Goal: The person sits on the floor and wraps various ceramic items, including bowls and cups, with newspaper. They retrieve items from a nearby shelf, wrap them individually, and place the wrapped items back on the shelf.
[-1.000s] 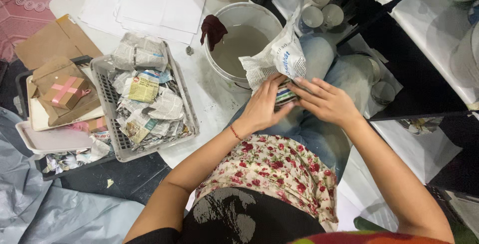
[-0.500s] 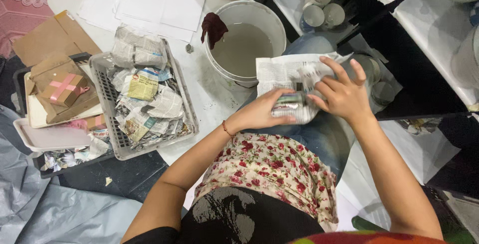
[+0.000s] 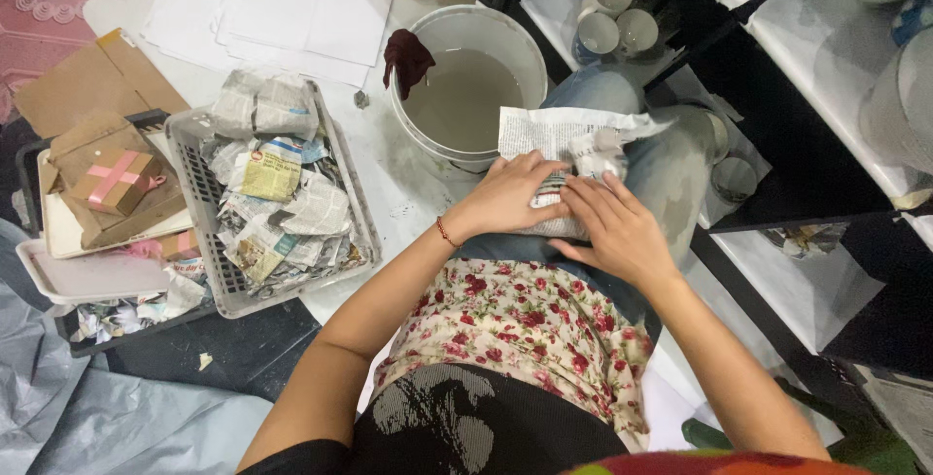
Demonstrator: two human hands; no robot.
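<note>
Pressing a sheet of newspaper [image 3: 554, 135] around a small striped object [image 3: 550, 189] on my lap, I keep both hands close so the wrap stays tight. My left hand [image 3: 510, 195] cups the bundle from nine o'clock, fingers curled around it; my right hand [image 3: 612, 227] lies across it from four o'clock, fingers flat and together, pinning the paper down. The loose end of the sheet spreads over my knee toward twelve o'clock, just beside a white bucket [image 3: 525, 33] of murky water with a dark red rag [image 3: 408, 55] draped on its rim. At nine o'clock a grey crate [image 3: 194, 174] holds crumpled paper; beyond it sits a small box [image 3: 114, 182] with pink ribbon. Cups [image 3: 612, 14] stand at one o'clock, a black shelf frame [image 3: 777, 208] hemming in my right elbow.
</note>
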